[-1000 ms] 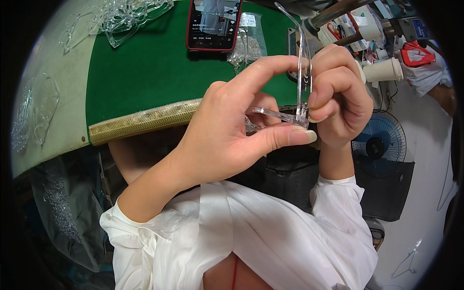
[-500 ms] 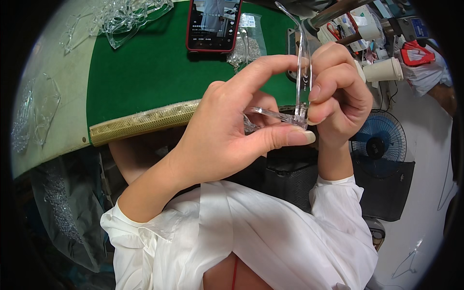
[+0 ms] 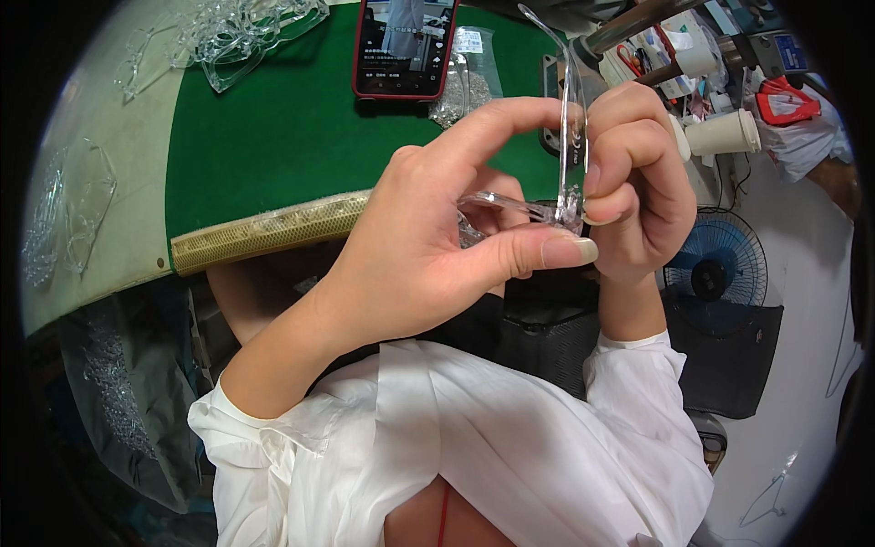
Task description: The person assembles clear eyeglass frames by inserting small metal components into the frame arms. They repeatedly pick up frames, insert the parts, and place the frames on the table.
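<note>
A clear plastic eyeglass frame (image 3: pixel 519 208) is held between my two hands above the front edge of the table. My left hand (image 3: pixel 415 237) grips it, thumb under the hinge corner and index finger reaching up to the temple arm (image 3: pixel 571 118). That temple arm stands upright, its curved tip pointing up and away. My right hand (image 3: pixel 643 178) has its fingers curled in, with the fingertips pressed against the temple arm near the hinge. Part of the frame front is hidden behind my left hand. Whether anything small is pinched in my right fingers cannot be made out.
A phone (image 3: pixel 401 50) in a red case stands on the green mat (image 3: pixel 264 137), beside a plastic bag (image 3: pixel 465 87) of small metal parts. Clear frames (image 3: pixel 241 36) pile up at the far left. A metal stand (image 3: pixel 629 32), white cup (image 3: pixel 725 133) and blue fan (image 3: pixel 715 264) are at right.
Both hands keep their hold on the eyeglass frame. The right fingers shift slightly by the hinge, and the frame tilts a little. The phone picture differs slightly.
</note>
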`<action>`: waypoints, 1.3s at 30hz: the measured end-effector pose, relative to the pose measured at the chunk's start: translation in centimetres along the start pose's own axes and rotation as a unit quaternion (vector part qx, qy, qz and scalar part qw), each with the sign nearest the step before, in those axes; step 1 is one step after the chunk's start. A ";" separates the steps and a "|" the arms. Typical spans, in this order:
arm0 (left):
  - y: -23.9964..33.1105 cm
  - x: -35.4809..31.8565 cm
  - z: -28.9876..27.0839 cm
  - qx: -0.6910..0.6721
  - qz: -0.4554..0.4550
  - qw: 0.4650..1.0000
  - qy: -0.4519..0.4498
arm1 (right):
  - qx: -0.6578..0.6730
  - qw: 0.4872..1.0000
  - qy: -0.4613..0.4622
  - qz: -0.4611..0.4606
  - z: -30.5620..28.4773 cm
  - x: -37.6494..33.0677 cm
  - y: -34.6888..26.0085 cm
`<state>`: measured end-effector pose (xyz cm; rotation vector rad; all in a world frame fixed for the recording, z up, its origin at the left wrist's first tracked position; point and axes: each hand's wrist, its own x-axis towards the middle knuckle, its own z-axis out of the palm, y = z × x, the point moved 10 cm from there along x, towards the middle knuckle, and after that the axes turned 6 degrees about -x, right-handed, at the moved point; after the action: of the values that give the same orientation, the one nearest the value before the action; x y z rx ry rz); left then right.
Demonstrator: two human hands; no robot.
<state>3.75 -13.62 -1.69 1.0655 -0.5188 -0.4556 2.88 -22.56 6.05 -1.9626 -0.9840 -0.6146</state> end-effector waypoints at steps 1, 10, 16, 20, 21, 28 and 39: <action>0.1 0.0 -0.1 0.015 0.001 1.000 0.000 | 0.007 1.000 0.010 0.015 -0.1 -0.1 0.2; 1.9 -0.2 -0.5 0.207 0.113 0.972 0.021 | 0.097 0.990 0.018 0.100 0.1 -0.8 1.3; 1.6 -0.3 -0.6 0.208 0.105 0.972 0.013 | 0.116 0.988 0.003 0.102 0.3 -0.8 1.6; 1.3 -0.2 -0.7 0.157 0.085 0.984 0.019 | 0.095 0.992 -0.003 0.078 0.3 -0.7 1.6; 1.2 -0.2 -0.7 0.146 0.078 0.986 0.021 | 0.094 0.993 -0.003 0.069 0.4 -0.7 1.6; 3.6 -0.9 -2.9 0.122 0.134 0.981 0.068 | 0.147 0.957 0.060 0.244 0.1 -2.9 7.1; 5.4 -2.7 -5.5 0.152 0.211 0.959 0.114 | -0.226 0.937 -0.049 0.263 3.5 -7.0 12.1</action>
<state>5.46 -5.98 0.57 1.2426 -0.6026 0.1294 8.94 -26.58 -6.37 -2.5518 -0.3434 -0.4616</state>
